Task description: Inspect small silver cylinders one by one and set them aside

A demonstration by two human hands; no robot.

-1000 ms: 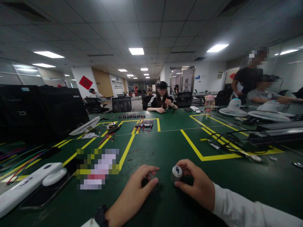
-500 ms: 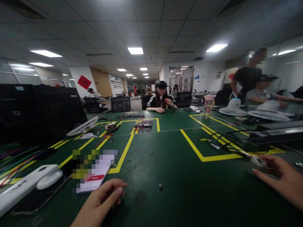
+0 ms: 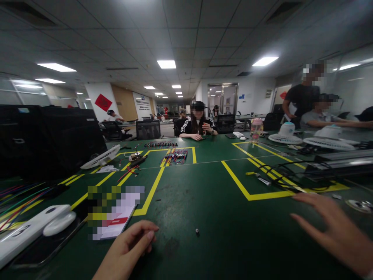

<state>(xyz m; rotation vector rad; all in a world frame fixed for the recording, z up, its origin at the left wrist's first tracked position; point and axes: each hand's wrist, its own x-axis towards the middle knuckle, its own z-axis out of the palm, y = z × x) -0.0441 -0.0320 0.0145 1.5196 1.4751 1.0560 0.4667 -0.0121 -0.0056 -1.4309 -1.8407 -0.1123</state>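
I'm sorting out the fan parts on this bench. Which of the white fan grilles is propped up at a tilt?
The white fan grille at far left, by the black boxes, is tilted on edge. The two grilles at far right lie flat, domed hubs up.

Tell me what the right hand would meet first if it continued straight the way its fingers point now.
The right hand points left and slightly away; probably the yellow tape line comes first, though depth is unclear.
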